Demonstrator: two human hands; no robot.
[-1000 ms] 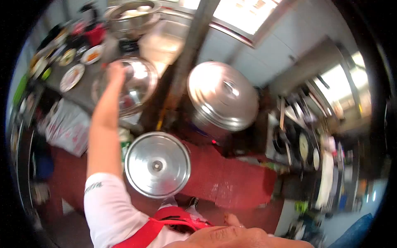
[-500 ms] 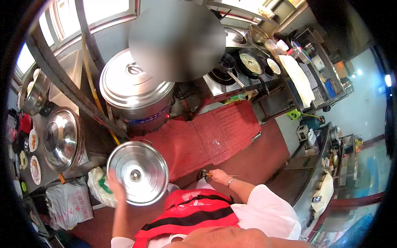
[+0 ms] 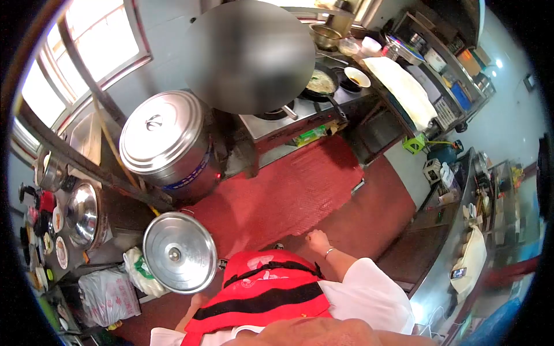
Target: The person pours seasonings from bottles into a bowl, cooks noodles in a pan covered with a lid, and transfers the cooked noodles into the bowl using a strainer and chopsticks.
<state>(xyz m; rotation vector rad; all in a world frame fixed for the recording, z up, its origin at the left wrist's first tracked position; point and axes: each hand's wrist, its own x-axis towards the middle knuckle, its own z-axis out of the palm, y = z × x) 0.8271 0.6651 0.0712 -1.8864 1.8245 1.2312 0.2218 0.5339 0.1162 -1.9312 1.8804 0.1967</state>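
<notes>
My right hand (image 3: 317,243), with a bracelet at the wrist, is closed in front of my red apron (image 3: 259,288), above the red floor. Whatever it may hold does not show. My left hand (image 3: 199,300) hangs low by the apron, just below the rim of a lidded metal pot (image 3: 180,252); its fingers are hidden. A round knob stands in the middle of that pot's shiny lid.
A tall steel pot (image 3: 164,144) stands behind a slanting dark post. Farther back, a frying pan (image 3: 322,82) with food sits on the stove beside a white bowl (image 3: 357,76). Plastic bags (image 3: 108,293) lie at left, a steel counter (image 3: 441,259) runs along the right.
My left hand has left the lid and dropped toward my body. My right hand stays in front, but the thin stick-like thing at it no longer shows. The view has shifted.
</notes>
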